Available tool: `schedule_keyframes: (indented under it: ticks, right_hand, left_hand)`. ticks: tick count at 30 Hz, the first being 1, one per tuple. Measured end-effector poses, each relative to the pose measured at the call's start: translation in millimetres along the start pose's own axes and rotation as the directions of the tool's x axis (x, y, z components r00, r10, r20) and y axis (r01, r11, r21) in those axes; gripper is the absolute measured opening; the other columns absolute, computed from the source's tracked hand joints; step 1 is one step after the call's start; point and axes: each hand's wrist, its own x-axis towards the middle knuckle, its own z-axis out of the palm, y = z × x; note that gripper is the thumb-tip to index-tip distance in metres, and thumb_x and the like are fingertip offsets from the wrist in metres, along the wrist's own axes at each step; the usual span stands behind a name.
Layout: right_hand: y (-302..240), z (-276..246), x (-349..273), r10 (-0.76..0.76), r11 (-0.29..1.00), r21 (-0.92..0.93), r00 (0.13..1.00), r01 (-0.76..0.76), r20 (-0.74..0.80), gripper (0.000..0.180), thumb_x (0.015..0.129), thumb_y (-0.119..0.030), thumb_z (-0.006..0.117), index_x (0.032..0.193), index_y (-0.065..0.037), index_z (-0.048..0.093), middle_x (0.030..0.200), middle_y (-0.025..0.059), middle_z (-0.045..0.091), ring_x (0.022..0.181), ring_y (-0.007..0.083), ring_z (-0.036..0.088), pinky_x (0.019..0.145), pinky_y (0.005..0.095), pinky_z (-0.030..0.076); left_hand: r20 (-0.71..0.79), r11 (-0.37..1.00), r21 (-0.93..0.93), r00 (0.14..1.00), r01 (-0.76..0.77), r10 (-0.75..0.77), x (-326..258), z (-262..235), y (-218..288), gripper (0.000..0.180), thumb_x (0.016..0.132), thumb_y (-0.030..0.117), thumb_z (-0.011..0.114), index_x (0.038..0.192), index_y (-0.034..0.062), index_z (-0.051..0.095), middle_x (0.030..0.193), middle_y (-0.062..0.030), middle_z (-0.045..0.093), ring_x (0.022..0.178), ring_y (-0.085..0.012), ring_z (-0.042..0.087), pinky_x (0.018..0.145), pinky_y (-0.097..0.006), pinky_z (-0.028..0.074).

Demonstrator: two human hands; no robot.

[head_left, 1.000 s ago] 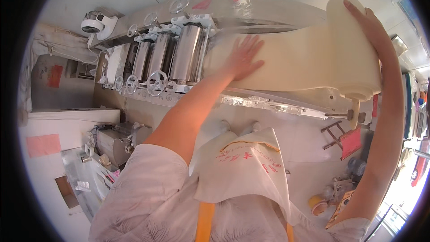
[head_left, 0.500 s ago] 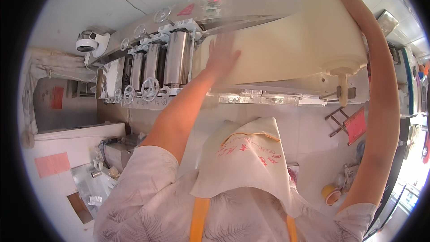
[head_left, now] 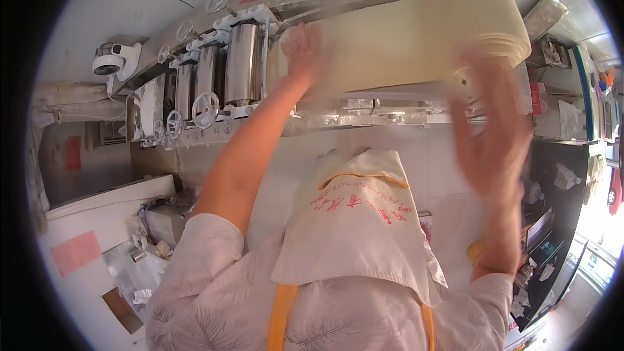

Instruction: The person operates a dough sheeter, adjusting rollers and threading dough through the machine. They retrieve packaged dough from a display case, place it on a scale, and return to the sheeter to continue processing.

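Observation:
A long pale-yellow dough sheet [head_left: 380, 42] lies along the machine bed and runs into a thick dough roll [head_left: 478, 6] at the right. My left hand [head_left: 303, 51] is stretched over the sheet's left end, near the steel rollers, fingers extended and somewhat blurred. Just in front of the roll's near end, my right hand [head_left: 489, 133] is smeared by motion. Its thumb and fingers are apart and nothing shows in them. Behind that hand, the near end of the roll is partly hidden, and the handle there is out of sight.
Left of the sheet stand several upright-looking steel rollers [head_left: 244, 64] with clear handwheels [head_left: 207, 107] along the machine's near side. A white camera-like device [head_left: 117, 60] sits at the far left. At the right is a dark counter [head_left: 552, 175] with small items on it.
My right hand has come off the far side of the roll and swung toward me, in front of its near end. The left hand stays at the sheet's left end. The whole view has shifted slightly.

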Motion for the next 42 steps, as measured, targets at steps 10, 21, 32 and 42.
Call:
schedule_keyframes:
  ticks: [10,21,32,42]
  right_hand:
    - [-1.0,291.2,-120.3,-0.112,0.899,0.43,0.909,-0.079,0.401,0.046,0.094,0.013,0.055,0.14,0.009,0.06,0.141,0.0234,0.064,0.137,0.042,0.06,0.112,0.0502,0.054]
    - [-2.1,448.5,-81.7,0.124,0.928,0.245,0.851,-0.281,0.51,0.057,0.108,-0.026,0.056,0.161,-0.006,0.047,0.166,0.0202,0.047,0.154,0.0387,0.044,0.124,0.0532,0.039]
    - [5.5,483.6,-88.7,0.045,0.966,-0.255,0.942,0.044,0.333,0.066,0.114,-0.049,0.048,0.168,-0.013,0.039,0.169,0.0144,0.044,0.157,0.0376,0.04,0.128,0.0624,0.029]
    - [9.6,471.0,-100.3,0.177,0.972,0.088,0.927,-0.217,0.331,0.075,0.107,-0.05,0.06,0.167,-0.009,0.04,0.166,0.0187,0.047,0.152,0.0401,0.045,0.125,0.0565,0.036]
  left_hand:
    - [0.16,0.977,-0.147,0.979,0.152,-0.128,-6.3,-17.9,1.8,0.095,0.108,0.076,0.033,0.177,0.0125,0.015,0.183,-0.0234,0.006,0.167,-0.0512,0.004,0.131,-0.072,0.009]
    - [-0.063,0.944,-0.327,0.998,-0.047,0.028,-84.9,-57.1,3.2,0.059,0.113,0.042,0.052,0.148,-0.0053,0.058,0.161,-0.027,0.051,0.149,-0.0452,0.048,0.125,-0.055,0.038]
    - [-0.236,0.959,-0.28,0.971,-0.037,-0.031,-86.3,-35.2,-0.5,0.053,0.112,0.04,0.056,0.146,0.0006,0.06,0.158,-0.0211,0.055,0.145,-0.0418,0.051,0.122,-0.054,0.039]
    - [-0.2,0.956,-0.293,0.978,0.002,-0.064,-88.9,-34.1,-2.9,0.05,0.11,0.037,0.058,0.146,0.0024,0.059,0.16,-0.0183,0.054,0.147,-0.0409,0.05,0.121,-0.055,0.04]
